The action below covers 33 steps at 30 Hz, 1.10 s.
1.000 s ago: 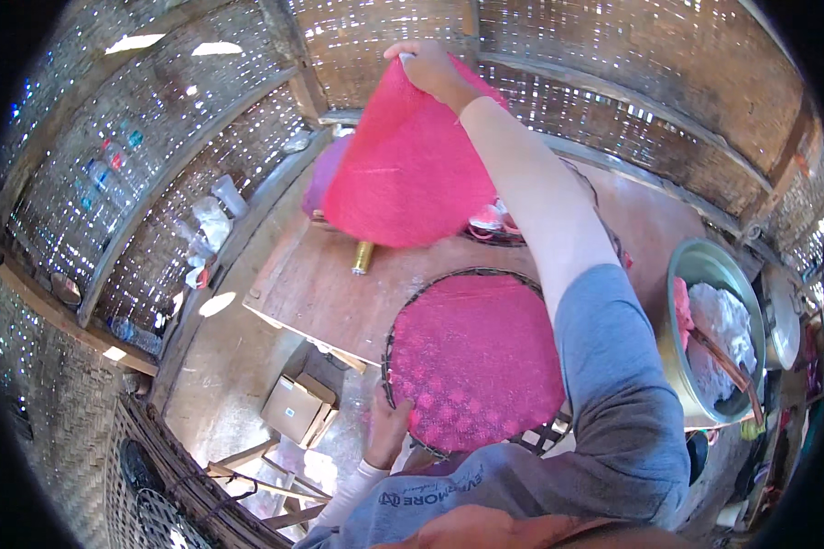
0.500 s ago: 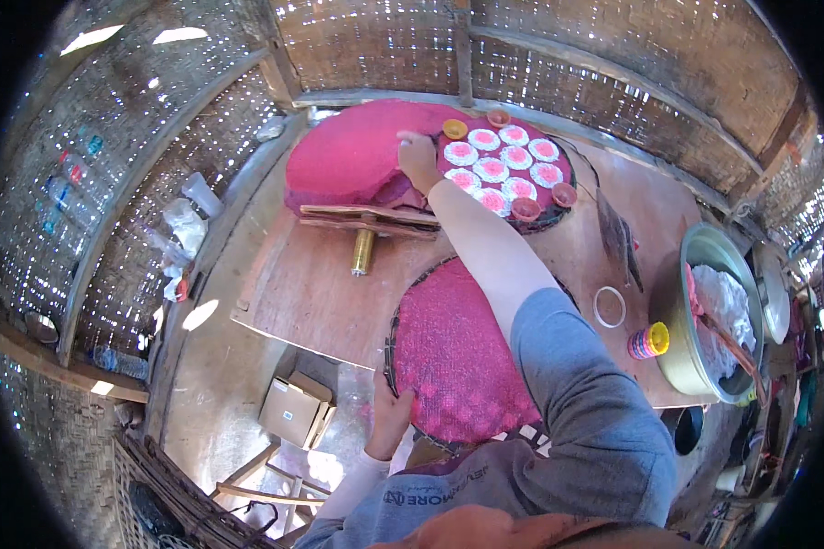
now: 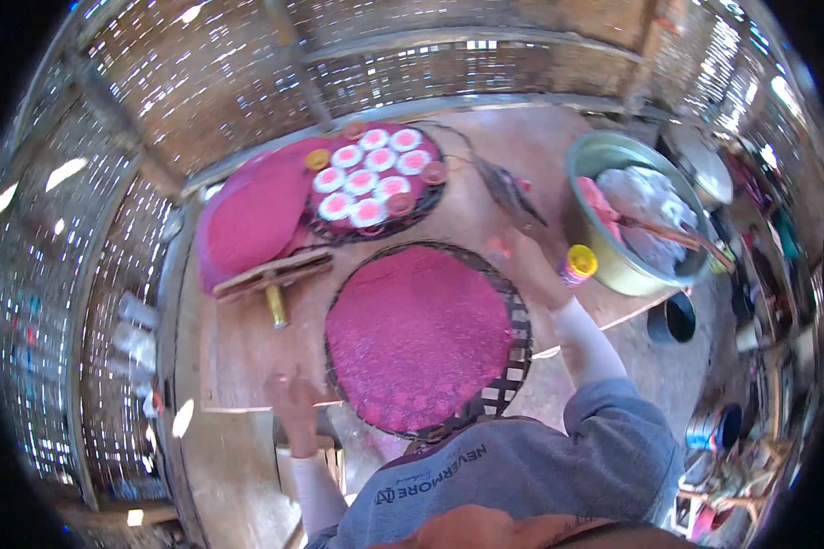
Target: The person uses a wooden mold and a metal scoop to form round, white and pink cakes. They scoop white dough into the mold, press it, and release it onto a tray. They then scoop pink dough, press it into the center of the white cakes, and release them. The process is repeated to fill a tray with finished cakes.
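Note:
A round woven tray (image 3: 520, 352) lined with pink cloth (image 3: 417, 339) lies in front of me at the table's near side. My left hand (image 3: 293, 407) is just left of this tray and off its rim, its blurred fingers loosely apart with nothing seen in them. To the right of the tray, my right hand (image 3: 533, 265) reaches low over the table beside a stack of yellow and pink ring-like pieces (image 3: 579, 263). Motion smears its fingers, so any hold is hidden. Behind, a second pink-covered tray carries several white discs with pink centres (image 3: 362, 182).
A mound under pink cloth (image 3: 256, 215) stands back left, with a wooden board (image 3: 275, 273) and a gold cylinder (image 3: 276, 307) before it. Small cups, one yellow (image 3: 317, 160), sit among the discs. At right is a large green basin (image 3: 595, 151) with plastic and a stick.
My right hand has left the back tray area and come to the table's right side. My left hand has let go of the near tray's rim. The view has swung right.

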Motion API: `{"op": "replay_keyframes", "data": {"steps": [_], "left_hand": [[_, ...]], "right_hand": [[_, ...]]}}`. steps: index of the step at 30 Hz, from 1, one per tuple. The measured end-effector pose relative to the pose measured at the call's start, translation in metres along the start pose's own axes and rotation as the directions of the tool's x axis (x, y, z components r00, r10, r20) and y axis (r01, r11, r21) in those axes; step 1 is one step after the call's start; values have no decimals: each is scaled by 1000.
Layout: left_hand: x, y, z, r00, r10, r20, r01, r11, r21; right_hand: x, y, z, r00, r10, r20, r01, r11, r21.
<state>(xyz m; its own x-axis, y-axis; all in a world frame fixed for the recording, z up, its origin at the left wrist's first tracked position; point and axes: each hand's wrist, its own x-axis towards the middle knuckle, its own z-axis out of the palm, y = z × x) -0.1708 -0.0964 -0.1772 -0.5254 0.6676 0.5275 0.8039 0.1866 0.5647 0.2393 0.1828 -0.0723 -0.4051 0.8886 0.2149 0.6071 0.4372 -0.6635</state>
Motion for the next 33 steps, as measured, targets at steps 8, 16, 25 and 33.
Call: {"op": "replay_keyframes", "data": {"steps": [8, 16, 25, 33], "left_hand": [[176, -132, 66, 890, -121, 440, 238, 946, -222], [173, 9, 67, 834, -455, 311, 450, 888, 93], [153, -101, 78, 917, -399, 17, 396, 913, 97], [109, -58, 14, 787, -576, -220, 520, 812, -266]], "right_hand": [[-131, 43, 26, 952, 252, -176, -285, 937, -201], [-77, 81, 18, 964, 5, -266, -76, 963, -260], [-50, 67, 17, 967, 90, -239, -177, 911, -372], [-47, 33, 58, 972, -25, -236, -81, 901, -426]]}}
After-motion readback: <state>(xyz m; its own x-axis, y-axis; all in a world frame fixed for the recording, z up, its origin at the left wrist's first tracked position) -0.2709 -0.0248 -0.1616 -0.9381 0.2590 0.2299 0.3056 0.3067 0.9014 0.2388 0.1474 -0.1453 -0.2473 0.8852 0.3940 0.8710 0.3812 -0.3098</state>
